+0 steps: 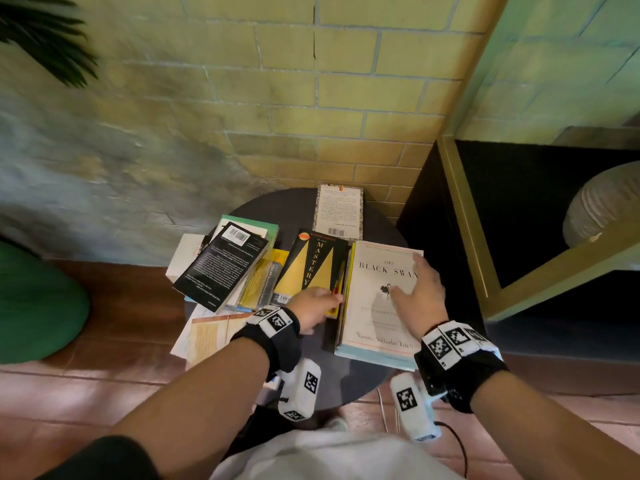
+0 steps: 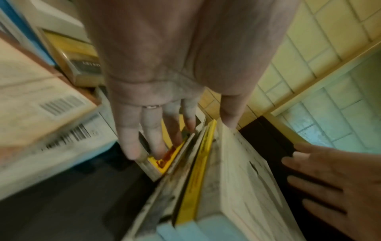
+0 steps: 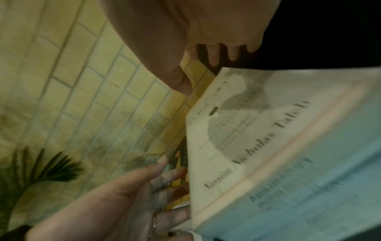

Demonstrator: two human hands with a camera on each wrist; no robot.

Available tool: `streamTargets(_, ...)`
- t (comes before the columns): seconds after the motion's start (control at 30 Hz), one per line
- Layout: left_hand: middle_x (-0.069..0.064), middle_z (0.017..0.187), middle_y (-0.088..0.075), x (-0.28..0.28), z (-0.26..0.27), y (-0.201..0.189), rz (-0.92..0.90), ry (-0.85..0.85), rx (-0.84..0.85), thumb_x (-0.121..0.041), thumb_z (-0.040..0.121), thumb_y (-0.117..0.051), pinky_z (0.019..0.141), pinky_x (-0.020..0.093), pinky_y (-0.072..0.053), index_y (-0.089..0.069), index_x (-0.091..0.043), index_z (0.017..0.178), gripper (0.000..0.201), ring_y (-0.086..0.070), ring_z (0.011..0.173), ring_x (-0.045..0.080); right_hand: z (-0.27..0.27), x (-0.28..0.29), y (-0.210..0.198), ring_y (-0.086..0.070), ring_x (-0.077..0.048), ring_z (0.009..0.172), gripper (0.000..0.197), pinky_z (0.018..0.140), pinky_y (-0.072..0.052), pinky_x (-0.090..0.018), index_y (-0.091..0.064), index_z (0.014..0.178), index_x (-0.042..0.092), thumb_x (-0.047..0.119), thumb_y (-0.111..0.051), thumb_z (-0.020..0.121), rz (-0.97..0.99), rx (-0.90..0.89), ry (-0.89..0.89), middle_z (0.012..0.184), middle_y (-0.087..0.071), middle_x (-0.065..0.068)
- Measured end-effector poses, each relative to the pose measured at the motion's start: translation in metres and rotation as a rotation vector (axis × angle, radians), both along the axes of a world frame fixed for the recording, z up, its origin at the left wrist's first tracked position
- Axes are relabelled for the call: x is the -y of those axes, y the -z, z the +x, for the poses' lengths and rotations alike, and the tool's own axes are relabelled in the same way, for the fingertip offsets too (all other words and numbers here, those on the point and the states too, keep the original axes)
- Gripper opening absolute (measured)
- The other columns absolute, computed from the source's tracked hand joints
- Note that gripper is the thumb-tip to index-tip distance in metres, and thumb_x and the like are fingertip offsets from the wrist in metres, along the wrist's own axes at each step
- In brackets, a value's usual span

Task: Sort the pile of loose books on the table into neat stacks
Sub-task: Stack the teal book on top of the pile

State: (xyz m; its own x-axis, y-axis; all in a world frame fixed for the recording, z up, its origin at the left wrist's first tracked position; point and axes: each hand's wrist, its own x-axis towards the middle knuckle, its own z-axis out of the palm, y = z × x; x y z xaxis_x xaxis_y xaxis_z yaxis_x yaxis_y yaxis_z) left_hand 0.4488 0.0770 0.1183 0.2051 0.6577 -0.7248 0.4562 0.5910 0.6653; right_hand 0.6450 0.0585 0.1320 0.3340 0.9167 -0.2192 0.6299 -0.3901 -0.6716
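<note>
A neat stack topped by the white "Black Swan" book (image 1: 374, 306) (image 2: 247, 179) (image 3: 268, 130) lies on the right of the round dark table (image 1: 332, 375). My right hand (image 1: 420, 289) (image 3: 206, 48) is over the cover's right side, fingers spread and relaxed. My left hand (image 1: 318, 304) (image 2: 156, 130) lays straight fingers against the stack's left side, on a yellow book (image 2: 163, 161) that sticks out lower down. The black-and-yellow "Mastery" book (image 1: 311, 265) lies just left of the stack. A loose pile topped by a black back cover (image 1: 221, 265) fills the table's left.
A white book (image 1: 339, 211) lies face down at the table's far edge, by the yellow brick wall. A black cabinet with a yellow frame (image 1: 519, 220) stands close on the right. A green cushion (image 1: 34, 306) lies on the floor to the left.
</note>
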Motion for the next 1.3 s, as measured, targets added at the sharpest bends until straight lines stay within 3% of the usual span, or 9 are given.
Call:
streamTargets(0.1, 0.008, 0.105, -0.060, -0.004, -0.030, -0.001, 0.114, -0.173, 0.036, -0.021, 0.094, -0.053, 0.057, 0.023, -0.042, -0.059, -0.015, 0.117, 0.025, -0.063, 0.087, 0.016, -0.020, -0.010, -0.018, -0.050, -0.021, 0.117, 0.036, 0.105, -0.037, -0.032, -0.057, 0.124, 0.016, 0.013, -0.060, 0.088, 0.096, -0.046, -0.112, 0.126, -0.055, -0.006)
streamTargets(0.2, 0.007, 0.091, -0.058, -0.005, -0.069, -0.005, 0.206, -0.386, 0.046, -0.007, 0.091, -0.050, 0.051, 0.022, -0.041, -0.061, -0.017, 0.089, 0.015, -0.058, 0.065, 0.012, -0.052, -0.021, -0.023, -0.057, -0.015, 0.093, 0.018, 0.091, -0.046, -0.029, -0.065, 0.103, 0.017, 0.010, -0.055, 0.089, 0.092, -0.179, -0.130, 0.098, -0.063, 0.001)
streamTargets(0.33, 0.003, 0.093, -0.062, -0.006, -0.131, 0.002, 0.409, -0.555, -0.256, -0.018, 0.089, -0.060, 0.075, 0.028, -0.047, -0.062, -0.019, 0.102, 0.013, -0.062, 0.087, 0.024, -0.099, -0.032, -0.009, -0.055, -0.015, 0.081, 0.014, 0.076, -0.042, -0.024, -0.062, 0.088, 0.022, 0.011, -0.055, 0.088, -0.035, -0.217, -0.243, 0.075, -0.056, 0.008)
streamTargets(0.47, 0.011, 0.117, -0.059, -0.006, -0.187, 0.021, 0.420, -0.667, -0.450, -0.027, 0.081, -0.070, 0.099, 0.038, -0.047, -0.057, -0.016, 0.122, 0.044, -0.060, 0.105, 0.029, -0.142, -0.041, 0.016, -0.062, -0.023, 0.086, 0.018, 0.082, -0.048, -0.032, -0.057, 0.073, 0.028, 0.015, -0.055, 0.086, -0.211, -0.254, -0.328, 0.080, -0.061, 0.000)
streamTargets(0.7, 0.011, 0.140, -0.051, -0.018, -0.232, 0.042, 0.259, -0.552, -0.347, -0.041, 0.079, -0.070, 0.108, 0.044, -0.041, -0.034, -0.016, 0.145, 0.080, -0.053, 0.123, 0.030, -0.197, -0.050, 0.056, -0.058, -0.028, 0.083, 0.013, 0.071, -0.048, -0.034, -0.052, 0.083, 0.027, 0.031, -0.064, 0.080, -0.498, -0.303, -0.302, 0.093, -0.060, -0.008)
streamTargets(0.77, 0.011, 0.140, -0.052, -0.025, -0.236, 0.044, 0.190, -0.511, -0.253, -0.034, 0.085, -0.070, 0.110, 0.042, -0.038, -0.033, -0.011, 0.146, 0.076, -0.053, 0.125, 0.029, -0.205, -0.053, 0.066, -0.062, -0.029, 0.092, 0.027, 0.085, -0.052, -0.039, -0.050, 0.099, 0.025, 0.035, -0.064, 0.078, -0.540, -0.311, -0.253, 0.102, -0.062, -0.010)
streamTargets(1.0, 0.003, 0.118, -0.068, -0.045, -0.245, 0.049, 0.142, -0.251, -0.196, -0.031, 0.084, -0.071, 0.101, 0.033, -0.046, -0.061, -0.016, 0.122, 0.042, -0.064, 0.108, 0.022, -0.232, -0.053, 0.054, -0.056, -0.032, 0.115, 0.075, 0.096, -0.049, -0.043, -0.032, 0.141, 0.017, 0.046, -0.065, 0.080, -0.484, -0.364, -0.044, 0.133, -0.050, -0.014)
streamTargets(1.17, 0.002, 0.119, -0.065, -0.050, -0.244, 0.051, 0.109, -0.271, -0.125, -0.026, 0.084, -0.072, 0.100, 0.032, -0.043, -0.050, -0.014, 0.129, 0.052, -0.061, 0.108, 0.023, -0.238, -0.065, 0.094, -0.047, -0.036, 0.127, 0.140, 0.103, -0.041, -0.054, -0.024, 0.144, 0.033, 0.089, -0.068, 0.024, -0.422, -0.582, 0.089, 0.144, -0.043, -0.010)
streamTargets(1.3, 0.008, 0.123, -0.064, -0.051, -0.247, 0.055, 0.106, -0.319, -0.065, -0.028, 0.082, -0.074, 0.107, 0.041, -0.043, -0.046, -0.014, 0.137, 0.063, -0.061, 0.112, 0.027, -0.240, -0.063, 0.091, -0.052, -0.033, 0.122, 0.141, 0.098, -0.047, -0.053, -0.021, 0.141, 0.037, 0.081, -0.077, 0.019, -0.354, -0.665, 0.170, 0.142, -0.045, -0.007)
